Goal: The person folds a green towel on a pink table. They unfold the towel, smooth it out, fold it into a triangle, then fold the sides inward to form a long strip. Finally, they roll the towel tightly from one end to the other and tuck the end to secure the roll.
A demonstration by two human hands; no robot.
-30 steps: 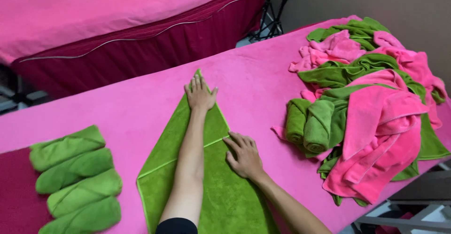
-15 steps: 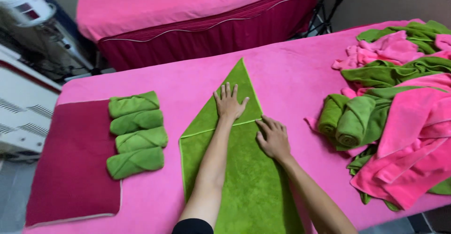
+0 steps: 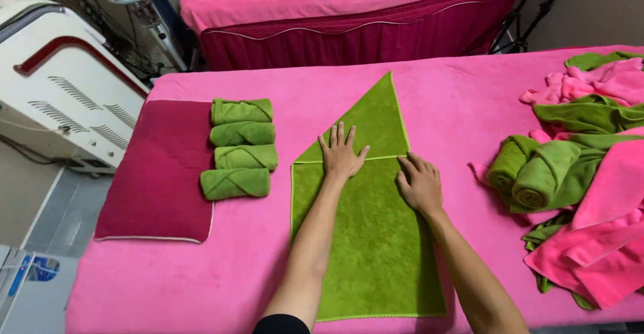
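At the middle of the pink bed point(image 3: 201, 294), toward its near edge, a green towel point(image 3: 365, 247) lies flat with its far end folded into a triangle whose tip points at the far edge. The left hand point(image 3: 342, 153) lies flat with its fingers spread, palm down on the base of that triangle, right over the fold line; the right hand point(image 3: 419, 183) lies flat too, just beside it toward the towel's right edge, fingers loosely together. Neither hand grips anything; both only press the cloth. Judging from this, the step is smoothing and setting the fold, and it goes best if both palms press evenly along the crease, the left holding the fold in place while the right sweeps outward to the edge, so the triangle's sides stay straight and the lower panel does not wrinkle. Four rolled green towels point(image 3: 240, 147) sit in a row toward the left end, partly on a dark red pillow point(image 3: 151, 173). At the right end lies a loose heap of pink and green towels point(image 3: 590, 173), well apart from the hands.
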